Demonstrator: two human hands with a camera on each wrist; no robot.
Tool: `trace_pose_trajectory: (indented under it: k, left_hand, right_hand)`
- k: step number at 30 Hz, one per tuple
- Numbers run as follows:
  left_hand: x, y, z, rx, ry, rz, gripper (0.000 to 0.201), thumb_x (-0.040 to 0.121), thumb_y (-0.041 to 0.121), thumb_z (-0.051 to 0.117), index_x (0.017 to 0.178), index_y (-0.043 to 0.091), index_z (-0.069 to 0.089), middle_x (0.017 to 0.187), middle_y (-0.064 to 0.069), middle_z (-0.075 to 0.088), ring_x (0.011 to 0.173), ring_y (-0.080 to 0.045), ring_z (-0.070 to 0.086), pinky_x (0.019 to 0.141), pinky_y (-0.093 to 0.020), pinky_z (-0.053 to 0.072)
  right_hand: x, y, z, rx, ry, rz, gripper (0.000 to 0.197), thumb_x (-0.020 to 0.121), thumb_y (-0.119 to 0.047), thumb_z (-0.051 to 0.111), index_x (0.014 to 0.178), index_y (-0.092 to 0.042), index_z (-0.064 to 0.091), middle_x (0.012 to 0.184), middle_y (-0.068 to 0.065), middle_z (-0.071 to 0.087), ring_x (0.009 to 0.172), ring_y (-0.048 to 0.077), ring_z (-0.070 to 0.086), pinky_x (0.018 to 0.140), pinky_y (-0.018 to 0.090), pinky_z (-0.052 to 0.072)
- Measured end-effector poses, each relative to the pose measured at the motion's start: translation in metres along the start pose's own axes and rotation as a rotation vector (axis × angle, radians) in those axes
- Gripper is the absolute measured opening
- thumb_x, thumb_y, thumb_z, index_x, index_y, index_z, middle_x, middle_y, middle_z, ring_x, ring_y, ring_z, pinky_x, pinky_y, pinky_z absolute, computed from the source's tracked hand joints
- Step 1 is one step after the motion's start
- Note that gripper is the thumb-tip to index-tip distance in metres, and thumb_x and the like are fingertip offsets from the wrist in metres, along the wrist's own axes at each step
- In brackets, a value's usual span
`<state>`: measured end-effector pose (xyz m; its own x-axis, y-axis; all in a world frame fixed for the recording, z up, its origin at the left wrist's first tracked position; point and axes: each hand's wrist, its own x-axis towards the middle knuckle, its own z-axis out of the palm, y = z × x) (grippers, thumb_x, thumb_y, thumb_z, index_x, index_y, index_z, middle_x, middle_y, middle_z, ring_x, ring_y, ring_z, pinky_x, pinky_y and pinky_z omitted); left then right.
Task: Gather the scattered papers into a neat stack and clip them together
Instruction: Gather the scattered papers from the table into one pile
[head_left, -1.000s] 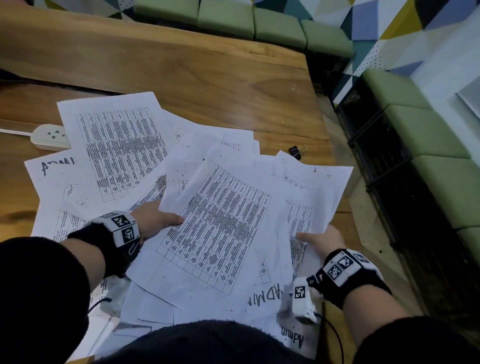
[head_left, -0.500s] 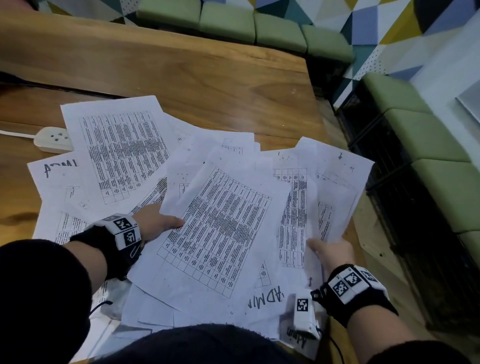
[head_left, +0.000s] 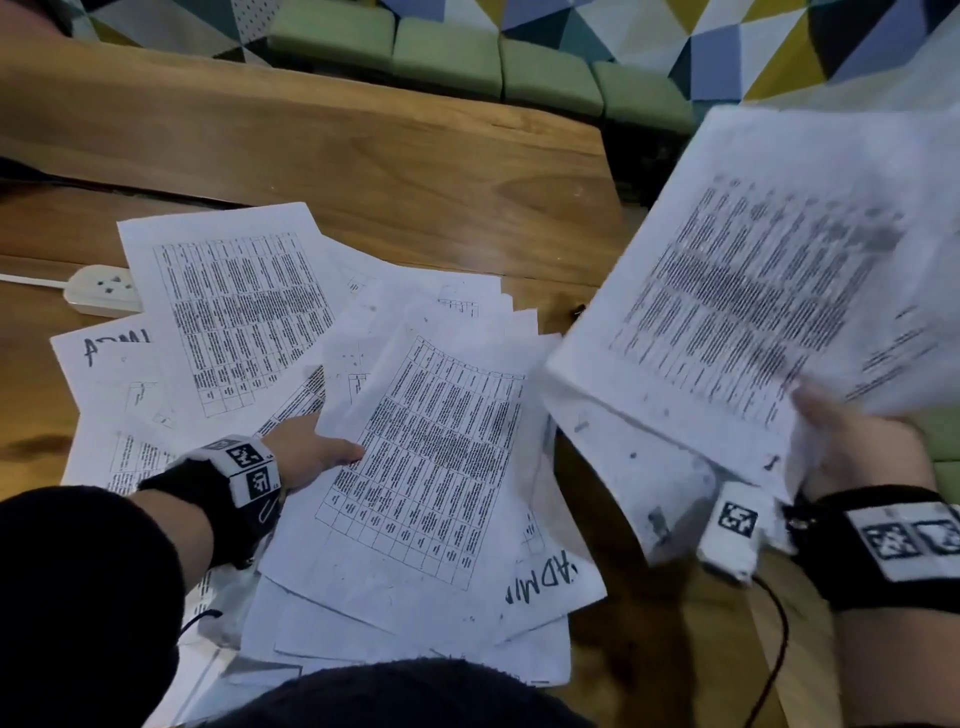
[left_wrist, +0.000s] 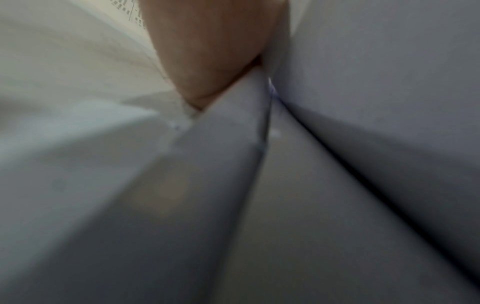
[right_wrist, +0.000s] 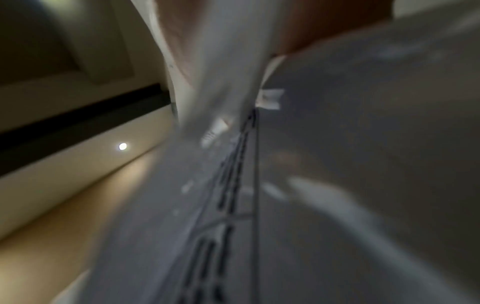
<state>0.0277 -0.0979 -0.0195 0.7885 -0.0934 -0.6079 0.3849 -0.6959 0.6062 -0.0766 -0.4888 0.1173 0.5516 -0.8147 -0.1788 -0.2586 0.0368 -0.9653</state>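
Several white printed papers (head_left: 244, 312) lie fanned and overlapping on the wooden table (head_left: 363, 156). My left hand (head_left: 311, 452) holds the left edge of the top table-printed sheet (head_left: 431, 467), thumb on top and fingers hidden beneath; in the left wrist view the thumb (left_wrist: 213, 51) presses blurred paper (left_wrist: 363, 102). My right hand (head_left: 857, 447) grips a bunch of sheets (head_left: 727, 312) by their near edge, raised and tilted above the table's right end and blurred by motion. The same sheets (right_wrist: 363, 144) fill the right wrist view. A small black binder clip (head_left: 577, 310) peeks out beside the lifted bunch.
A white power strip (head_left: 101, 288) with its cord lies at the left, partly under a paper. Green bench cushions (head_left: 447, 57) line the far side of the table, below a wall of coloured triangles. The table's right edge drops to a dark floor.
My right hand has lifted its bunch of sheets off the pile and swung it up and to the right. The left hand has stayed on the top sheet.
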Motion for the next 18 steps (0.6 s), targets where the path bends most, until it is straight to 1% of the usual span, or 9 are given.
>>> trace_pose_trajectory:
  k: [2, 4, 6, 8, 10, 12, 15, 16, 18]
  left_hand:
    - [-0.001, 0.001, 0.001, -0.029, 0.003, -0.006, 0.041, 0.08, 0.027, 0.069, 0.116, 0.011, 0.057, 0.1, -0.008, 0.062, 0.089, -0.025, 0.054, 0.082, -0.03, 0.037]
    - [-0.001, 0.002, 0.001, -0.007, 0.006, -0.012, 0.025, 0.08, 0.02, 0.067, 0.101, 0.01, 0.057, 0.083, -0.006, 0.058, 0.073, -0.022, 0.052, 0.068, -0.028, 0.038]
    - [-0.003, 0.005, 0.0, 0.046, -0.001, -0.023, 0.011, 0.08, 0.013, 0.062, 0.083, 0.005, 0.054, 0.071, -0.006, 0.05, 0.06, -0.019, 0.044, 0.055, -0.025, 0.034]
    - [-0.004, 0.004, -0.002, 0.05, -0.004, -0.031, 0.009, 0.081, 0.009, 0.056, 0.072, 0.007, 0.051, 0.07, -0.009, 0.049, 0.059, -0.02, 0.041, 0.056, -0.026, 0.032]
    - [-0.003, 0.003, -0.002, -0.033, -0.019, -0.016, 0.011, 0.088, 0.007, 0.05, 0.09, 0.007, 0.061, 0.093, -0.021, 0.058, 0.082, -0.027, 0.054, 0.072, -0.033, 0.039]
    - [-0.009, 0.007, -0.004, -0.175, -0.05, -0.03, 0.033, 0.095, 0.018, 0.048, 0.125, 0.006, 0.054, 0.127, -0.015, 0.052, 0.12, -0.029, 0.047, 0.099, -0.036, 0.033]
    - [-0.006, 0.002, -0.004, -0.187, -0.04, -0.072, 0.071, 0.077, 0.057, 0.059, 0.131, 0.012, 0.05, 0.109, -0.015, 0.052, 0.1, -0.027, 0.049, 0.086, -0.036, 0.041]
    - [-0.007, 0.003, -0.004, -0.173, -0.036, -0.058, 0.069, 0.075, 0.055, 0.063, 0.128, 0.012, 0.052, 0.104, -0.012, 0.054, 0.093, -0.025, 0.05, 0.078, -0.033, 0.042]
    - [-0.007, 0.003, -0.003, -0.16, -0.014, -0.068, 0.07, 0.069, 0.05, 0.07, 0.125, 0.011, 0.054, 0.111, -0.011, 0.061, 0.096, -0.028, 0.057, 0.085, -0.037, 0.046]
  right_hand:
    - [0.0, -0.007, 0.007, 0.01, -0.015, -0.015, 0.044, 0.071, -0.022, 0.078, 0.108, -0.004, 0.064, 0.102, 0.001, 0.069, 0.072, 0.006, 0.069, 0.069, 0.023, 0.058]
    - [-0.003, 0.003, 0.022, -0.017, -0.055, -0.023, 0.059, 0.06, -0.029, 0.085, 0.107, -0.002, 0.064, 0.104, 0.006, 0.07, 0.081, 0.018, 0.07, 0.085, 0.046, 0.056]
    - [-0.015, 0.02, 0.041, -0.022, -0.103, 0.022, 0.043, 0.071, -0.01, 0.077, 0.108, 0.002, 0.06, 0.108, 0.015, 0.067, 0.082, 0.022, 0.065, 0.091, 0.053, 0.05]
    - [-0.032, 0.043, 0.06, -0.142, -0.229, 0.088, 0.024, 0.077, 0.005, 0.068, 0.1, 0.001, 0.062, 0.103, 0.021, 0.067, 0.079, 0.023, 0.063, 0.087, 0.046, 0.053]
    - [-0.044, 0.069, 0.074, -0.297, -0.368, 0.169, 0.023, 0.078, 0.006, 0.066, 0.1, 0.002, 0.062, 0.095, 0.019, 0.068, 0.079, 0.027, 0.065, 0.074, 0.035, 0.057]
    - [-0.047, 0.094, 0.083, -0.479, -0.469, 0.228, 0.031, 0.079, 0.001, 0.068, 0.108, 0.0, 0.06, 0.101, 0.017, 0.068, 0.09, 0.031, 0.066, 0.077, 0.036, 0.054]
    - [-0.047, 0.115, 0.092, -0.561, -0.478, 0.259, 0.029, 0.081, -0.002, 0.065, 0.109, -0.003, 0.057, 0.1, 0.012, 0.068, 0.092, 0.028, 0.066, 0.085, 0.041, 0.054]
    - [-0.047, 0.119, 0.096, -0.576, -0.47, 0.237, 0.026, 0.083, -0.001, 0.061, 0.109, -0.003, 0.057, 0.1, 0.013, 0.068, 0.09, 0.026, 0.065, 0.084, 0.038, 0.054]
    - [-0.049, 0.127, 0.102, -0.615, -0.487, 0.186, 0.017, 0.087, 0.0, 0.055, 0.102, -0.006, 0.057, 0.097, 0.012, 0.066, 0.084, 0.021, 0.059, 0.076, 0.029, 0.049]
